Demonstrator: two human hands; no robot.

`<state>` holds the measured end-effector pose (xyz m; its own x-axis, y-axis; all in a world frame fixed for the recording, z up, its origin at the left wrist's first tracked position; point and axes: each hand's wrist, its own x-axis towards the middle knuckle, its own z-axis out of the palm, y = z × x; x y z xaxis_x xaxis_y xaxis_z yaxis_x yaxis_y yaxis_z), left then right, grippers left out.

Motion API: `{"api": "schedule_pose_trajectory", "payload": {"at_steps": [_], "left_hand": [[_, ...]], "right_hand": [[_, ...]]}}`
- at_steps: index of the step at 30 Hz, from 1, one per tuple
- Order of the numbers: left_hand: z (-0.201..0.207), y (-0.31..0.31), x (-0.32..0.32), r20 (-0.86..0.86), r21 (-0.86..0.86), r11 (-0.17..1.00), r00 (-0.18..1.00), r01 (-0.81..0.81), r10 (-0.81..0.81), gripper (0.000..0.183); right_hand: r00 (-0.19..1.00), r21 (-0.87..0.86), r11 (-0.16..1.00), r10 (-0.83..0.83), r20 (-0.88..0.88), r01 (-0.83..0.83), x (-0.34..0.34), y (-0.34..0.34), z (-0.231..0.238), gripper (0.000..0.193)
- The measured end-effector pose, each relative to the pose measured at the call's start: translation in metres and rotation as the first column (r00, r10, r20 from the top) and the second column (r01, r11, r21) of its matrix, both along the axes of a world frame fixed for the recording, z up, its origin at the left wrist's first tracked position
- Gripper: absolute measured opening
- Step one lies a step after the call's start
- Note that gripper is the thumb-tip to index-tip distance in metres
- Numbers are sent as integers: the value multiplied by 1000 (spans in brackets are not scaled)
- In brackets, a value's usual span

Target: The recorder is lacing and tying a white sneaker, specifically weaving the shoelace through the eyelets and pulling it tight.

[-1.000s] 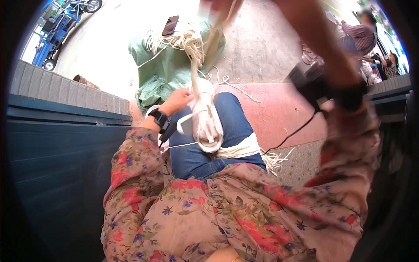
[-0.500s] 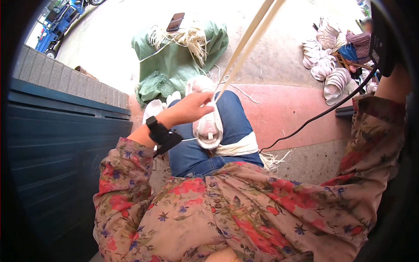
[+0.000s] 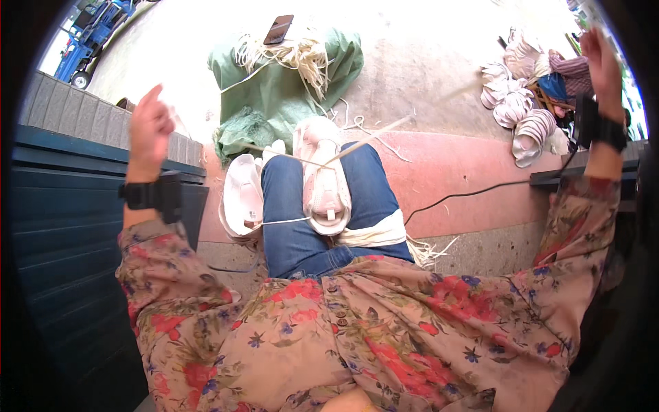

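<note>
A pale pink and white sneaker (image 3: pixel 328 196) rests on my lap between my thighs, its heel toward me. From its upper, a flat cream shoelace (image 3: pixel 374 139) runs out to both sides, blurred by motion. My left hand (image 3: pixel 149 129) is raised far out to the left, fingers curled in, in line with the lace's left end. Up at the far right is my right hand (image 3: pixel 602 69), smeared, in line with the lace's other end. Both hands seem closed on the lace; the stretches beside them fade into blur. Another pale shoe (image 3: pixel 242 196) lies beside my left thigh.
A green cloth-covered stand (image 3: pixel 254 89) ahead bears a bundle of cream laces (image 3: pixel 302 58) and a phone (image 3: pixel 279 29). More laces lie tied over my right thigh (image 3: pixel 377 230). A black cable (image 3: pixel 473 193) crosses the floor. Stacked shoe parts (image 3: pixel 530 134) stand right; a dark blue panel (image 3: pixel 96 254) stands left.
My left hand has left the sneaker and swung up and out to the left. My right hand has come into view at right. The lace, earlier stretched upward in two strands, now spreads sideways.
</note>
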<state>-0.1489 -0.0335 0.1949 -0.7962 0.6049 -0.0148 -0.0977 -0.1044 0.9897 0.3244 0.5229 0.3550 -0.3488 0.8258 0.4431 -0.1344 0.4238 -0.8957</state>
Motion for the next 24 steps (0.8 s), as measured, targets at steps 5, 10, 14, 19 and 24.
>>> {"api": "schedule_pose_trajectory", "payload": {"at_steps": [5, 10, 14, 19, 24], "left_hand": [[-45, -172, -106, 338, -24, 872, 817, -488, 467, 9], [-102, -137, -73, 155, -246, 958, 970, -148, 189, 11], [-145, -31, 33, 189, -399, 892, 971, 211, -145, 14], [-175, 41, 144, 185, -460, 758, 885, 462, -427, 16], [-183, 57, 149, -647, -543, 839, 621, 30, -441, 16]], "right_hand": [[974, -476, 858, -227, -13, 193, 100, -15, -156, 15], [878, -387, 899, 7, 479, 204, 27, -104, -271, 16], [622, -452, 843, 526, 580, -291, -70, -238, -331, 16], [394, -116, 793, 417, 819, -598, -135, -348, -354, 21], [319, -6, 858, 198, 927, -514, -160, -358, -347, 18]]}}
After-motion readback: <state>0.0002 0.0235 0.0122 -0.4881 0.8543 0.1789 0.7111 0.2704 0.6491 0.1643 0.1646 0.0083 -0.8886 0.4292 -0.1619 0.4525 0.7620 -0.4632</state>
